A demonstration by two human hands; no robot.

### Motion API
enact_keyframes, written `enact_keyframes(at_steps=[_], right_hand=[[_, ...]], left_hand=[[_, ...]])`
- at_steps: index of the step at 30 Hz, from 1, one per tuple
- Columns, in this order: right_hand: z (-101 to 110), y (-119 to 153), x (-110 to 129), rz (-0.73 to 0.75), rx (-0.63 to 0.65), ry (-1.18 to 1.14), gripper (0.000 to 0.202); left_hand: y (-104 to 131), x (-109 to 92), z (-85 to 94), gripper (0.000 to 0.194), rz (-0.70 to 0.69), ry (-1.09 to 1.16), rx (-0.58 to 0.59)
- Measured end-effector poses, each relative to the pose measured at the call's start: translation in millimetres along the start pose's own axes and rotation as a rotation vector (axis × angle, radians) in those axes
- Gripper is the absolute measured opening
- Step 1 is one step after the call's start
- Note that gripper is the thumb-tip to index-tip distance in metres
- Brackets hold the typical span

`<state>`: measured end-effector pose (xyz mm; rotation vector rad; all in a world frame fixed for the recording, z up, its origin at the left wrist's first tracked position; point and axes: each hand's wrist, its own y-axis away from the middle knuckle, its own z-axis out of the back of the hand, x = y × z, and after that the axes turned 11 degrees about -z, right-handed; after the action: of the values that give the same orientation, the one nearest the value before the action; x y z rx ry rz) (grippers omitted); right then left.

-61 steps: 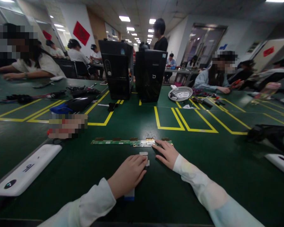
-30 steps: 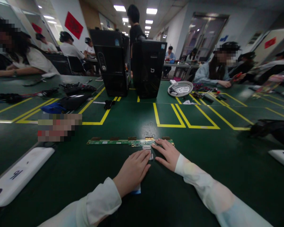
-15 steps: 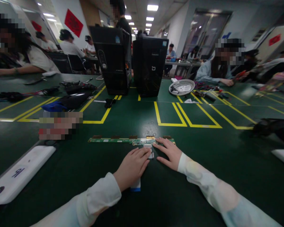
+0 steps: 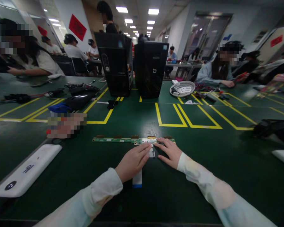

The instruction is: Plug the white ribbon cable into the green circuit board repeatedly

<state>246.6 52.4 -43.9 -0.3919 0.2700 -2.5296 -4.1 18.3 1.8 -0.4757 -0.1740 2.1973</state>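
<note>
A long, narrow green circuit board (image 4: 118,140) lies crosswise on the table in front of me. My left hand (image 4: 133,159) is on a white flat ribbon cable (image 4: 137,179), its fingers together and thumb below, with the fingertips by the middle of the board. The cable's blue-tipped end shows below the palm, and white end pieces (image 4: 152,154) show beyond the fingers. Most of the cable between is hidden by the hand. With fingers spread, my right hand (image 4: 169,152) rests its upper fingertips on the board's right part, while its thumb is on the table.
Two black computer towers (image 4: 113,66) stand at the back. A white basket (image 4: 182,88) is right of them. A white power bank-like device (image 4: 28,170) lies at left, with cables and a blue-and-black bundle (image 4: 73,101) beyond. Yellow tape marks the green table (image 4: 203,176). Other people sit around.
My left hand has moved slightly up toward the board, its fingertips now covering the upper white piece at the board's edge. The right hand stays in place. The view has shifted slightly.
</note>
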Motion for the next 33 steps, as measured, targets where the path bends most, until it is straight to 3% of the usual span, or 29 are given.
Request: enact_keyframes(at_steps=[9, 13, 17, 22, 25, 28, 33], right_hand=[[-1.4, -2.9, -6.7, 0.031, 0.021, 0.004, 0.049], [-7.0, -3.3, -10.3, 0.031, 0.01, 0.007, 0.049], [-8.1, -2.8, -10.7, 0.032, -0.005, 0.015, 0.049], [-4.0, -3.3, -7.1, 0.024, 0.009, 0.022, 0.049], [0.0, -3.3, -4.0, 0.021, 0.025, 0.022, 0.05], [3.5, -2.3, -2.3, 0.024, 0.026, 0.017, 0.049], [6.8, -2.6, -0.2, 0.025, -0.007, 0.001, 0.045]], left_hand=[[20.9, 17.0, 31.1, 0.045, 0.099, -0.028, -0.046], [47.2, 25.3, 43.0, 0.044, 0.174, -0.006, 0.004], [88.4, 31.4, 51.0, 0.044, 0.266, -0.006, 0.035], [152.5, 46.2, 42.8, 0.046, 0.358, -0.127, -0.008], [176.8, 52.1, 30.9, 0.047, 0.356, -0.182, -0.035], [181.4, 48.1, 21.4, 0.047, 0.339, -0.241, -0.093], [169.1, 34.9, 18.4, 0.045, 0.396, -0.314, -0.141]])
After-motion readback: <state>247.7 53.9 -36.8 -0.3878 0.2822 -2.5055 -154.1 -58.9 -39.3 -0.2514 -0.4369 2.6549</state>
